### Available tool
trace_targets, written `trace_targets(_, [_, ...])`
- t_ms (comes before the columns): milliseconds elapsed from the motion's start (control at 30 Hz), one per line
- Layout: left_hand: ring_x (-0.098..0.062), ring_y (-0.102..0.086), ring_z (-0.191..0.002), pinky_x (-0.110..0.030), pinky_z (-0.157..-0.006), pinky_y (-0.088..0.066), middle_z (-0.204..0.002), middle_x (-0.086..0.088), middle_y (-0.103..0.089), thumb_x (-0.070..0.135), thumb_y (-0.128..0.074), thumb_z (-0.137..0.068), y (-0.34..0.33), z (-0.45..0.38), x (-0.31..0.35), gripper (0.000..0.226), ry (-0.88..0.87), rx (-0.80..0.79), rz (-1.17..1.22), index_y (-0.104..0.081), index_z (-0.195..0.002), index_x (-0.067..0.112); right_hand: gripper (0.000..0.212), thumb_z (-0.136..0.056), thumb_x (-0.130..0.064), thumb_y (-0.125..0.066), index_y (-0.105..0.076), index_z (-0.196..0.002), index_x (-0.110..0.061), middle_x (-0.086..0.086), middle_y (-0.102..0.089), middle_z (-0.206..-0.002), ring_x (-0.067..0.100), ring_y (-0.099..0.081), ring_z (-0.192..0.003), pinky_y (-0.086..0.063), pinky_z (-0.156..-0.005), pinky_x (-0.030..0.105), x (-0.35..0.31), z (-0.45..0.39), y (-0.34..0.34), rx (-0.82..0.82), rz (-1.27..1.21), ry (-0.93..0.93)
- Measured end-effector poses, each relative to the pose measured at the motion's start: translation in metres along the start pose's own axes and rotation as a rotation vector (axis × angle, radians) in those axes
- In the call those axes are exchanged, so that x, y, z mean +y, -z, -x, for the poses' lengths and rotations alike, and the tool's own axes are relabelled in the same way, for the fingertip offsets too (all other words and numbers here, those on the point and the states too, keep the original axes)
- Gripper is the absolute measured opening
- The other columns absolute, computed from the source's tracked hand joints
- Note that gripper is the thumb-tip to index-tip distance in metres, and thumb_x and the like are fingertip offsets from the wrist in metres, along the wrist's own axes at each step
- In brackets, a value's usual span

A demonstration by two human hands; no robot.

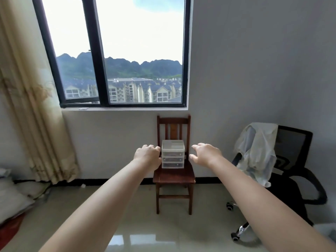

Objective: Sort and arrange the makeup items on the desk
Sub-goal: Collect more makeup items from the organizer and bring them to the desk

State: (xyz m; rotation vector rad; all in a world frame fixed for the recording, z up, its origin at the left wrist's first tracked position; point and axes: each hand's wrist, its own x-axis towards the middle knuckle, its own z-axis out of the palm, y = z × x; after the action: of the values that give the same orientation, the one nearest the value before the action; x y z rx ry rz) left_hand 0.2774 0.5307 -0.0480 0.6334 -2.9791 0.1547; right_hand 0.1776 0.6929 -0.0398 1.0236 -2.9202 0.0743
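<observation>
Where the wooden chair (174, 176) stands against the wall below the window, a small translucent drawer organiser (173, 156) sits on its seat, toward the back, upright, with three shallow drawers stacked under an open top tray. Contents of the drawers are too small to make out.

Left hand (148, 155): at 9 o'clock of the organiser, arm fully extended, fingers curled loosely forward; in this view its knuckles overlap the unit's left edge, though whether they touch it cannot be told. It holds nothing.

Right hand (205, 154): at 3 o'clock of the organiser, apart from it, fingers spread and thumb dropped, palm turned inward toward the unit. Empty.

Chair: dark reddish-brown wood, slatted back, four legs on a glossy pale tiled floor (138, 224).

At 3 o'clock of the chair: black mesh office chair (294, 160) on castors, with a whitish garment or plastic sheet (258, 150) draped over its backrest and arm.

At 12 o'clock: dark-framed window (112, 51), the left pane swung open, giving onto apartment blocks and green hills under a bright sky.

At 9 to 10 o'clock: beige patterned curtain (31, 99) hanging to the floor; below it, at the left edge, grey cushions or bedding (12, 195).
</observation>
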Motion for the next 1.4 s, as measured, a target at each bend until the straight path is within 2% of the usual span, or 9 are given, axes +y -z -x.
trace_targets(167, [-0.028, -0.042, -0.123, -0.036, -0.095, -0.039, -0.130, -0.010, -0.049, 0.030, -0.039, -0.095, -0.037, -0.126, -0.010, 0.037, -0.001, -0.026, -0.012, -0.043, -0.127, 0.011, 0.049, -0.096, -0.043, -0.035, -0.036, -0.140, -0.020, 0.000, -0.031, -0.150, 0.021, -0.034, -0.135, -0.038, -0.101, 0.037, 0.022, -0.131, -0.018, 0.013, -0.008, 0.057])
trace_targets(467, [-0.029, -0.041, -0.124, -0.036, -0.095, -0.039, -0.130, -0.012, -0.048, 0.030, -0.038, -0.096, -0.057, -0.360, -0.030, 0.039, -0.009, -0.029, -0.057, -0.042, -0.129, 0.010, 0.045, -0.095, -0.041, -0.036, -0.045, -0.131, -0.016, 0.003, -0.048, -0.137, 0.025, -0.045, -0.125, -0.044, -0.094, 0.038, 0.057, -0.391, -0.034, 0.020, -0.039, 0.083])
trace_targets(633, [-0.029, -0.041, -0.124, -0.036, -0.094, -0.038, -0.130, -0.011, -0.048, 0.030, -0.037, -0.096, -0.100, -0.481, -0.054, 0.038, -0.034, -0.060, -0.068, -0.042, -0.128, 0.010, 0.046, -0.095, -0.042, -0.037, -0.044, -0.133, -0.017, 0.003, -0.047, -0.138, 0.025, -0.044, -0.127, -0.045, -0.094, 0.039, 0.056, -0.517, -0.072, -0.030, -0.042, 0.096])
trace_targets(833, [-0.028, -0.042, -0.122, -0.036, -0.092, -0.039, -0.127, -0.010, -0.050, 0.030, -0.035, -0.097, -0.209, -0.638, -0.081, 0.035, -0.118, -0.155, -0.042, -0.044, -0.124, 0.010, 0.043, -0.095, -0.039, -0.037, -0.047, -0.129, -0.015, 0.005, -0.051, -0.132, 0.025, -0.048, -0.121, -0.047, -0.090, 0.038, 0.075, -0.655, -0.173, -0.149, -0.096, -0.005])
trace_targets(1067, [-0.029, -0.043, -0.121, -0.039, -0.094, -0.039, -0.126, -0.010, -0.050, 0.031, -0.038, -0.095, -0.373, -0.761, -0.095, 0.035, -0.234, -0.449, 0.004, -0.046, -0.122, 0.009, 0.038, -0.094, -0.034, -0.039, -0.052, -0.122, -0.010, 0.009, -0.052, -0.127, 0.027, -0.048, -0.118, -0.044, -0.092, 0.039, 0.087, -0.741, -0.339, -0.438, -0.134, -0.180])
trace_targets(1167, [-0.030, -0.036, -0.128, -0.039, -0.099, -0.036, -0.135, -0.011, -0.042, 0.028, -0.038, -0.096, -0.435, -0.776, -0.098, 0.038, -0.275, -0.494, 0.043, -0.042, -0.128, 0.009, 0.040, -0.095, -0.032, -0.041, -0.052, -0.125, -0.009, 0.008, -0.054, -0.128, 0.026, -0.051, -0.117, -0.046, -0.092, 0.036, 0.084, -0.746, -0.408, -0.574, -0.403, -0.346])
trace_targets(1300, [-0.028, -0.011, -0.144, -0.038, -0.114, -0.020, -0.155, -0.016, -0.013, 0.021, -0.030, -0.099, -0.501, -0.783, -0.099, 0.047, -0.358, -0.542, 0.060, -0.023, -0.143, 0.005, 0.036, -0.096, -0.020, -0.041, -0.049, -0.129, -0.007, 0.013, -0.055, -0.125, 0.027, -0.053, -0.115, -0.045, -0.096, 0.034, 0.080, -0.764, -0.480, -0.555, -0.991, -0.846])
trace_targets(1333, [-0.031, -0.015, -0.143, -0.039, -0.114, -0.022, -0.153, -0.020, -0.017, 0.018, -0.032, -0.099, -0.515, -0.782, -0.100, 0.046, -0.377, -0.508, 0.078, -0.027, -0.142, 0.000, 0.037, -0.096, -0.016, -0.039, -0.046, -0.132, -0.007, 0.015, -0.054, -0.126, 0.029, -0.052, -0.116, -0.045, -0.099, 0.037, 0.078, -0.769, -0.498, -0.513, -1.169, -0.995])
trace_targets(1400, [-0.042, -0.042, -0.128, -0.045, -0.099, -0.043, -0.134, -0.030, -0.046, 0.014, -0.043, -0.089, -0.543, -0.778, -0.102, 0.041, -0.450, -0.370, 0.123, -0.053, -0.122, -0.009, 0.041, -0.096, -0.009, -0.038, -0.038, -0.136, -0.007, 0.017, -0.051, -0.126, 0.031, -0.049, -0.121, -0.043, -0.098, 0.039, 0.071, -0.780, -0.530, -0.413, -1.543, -1.259])
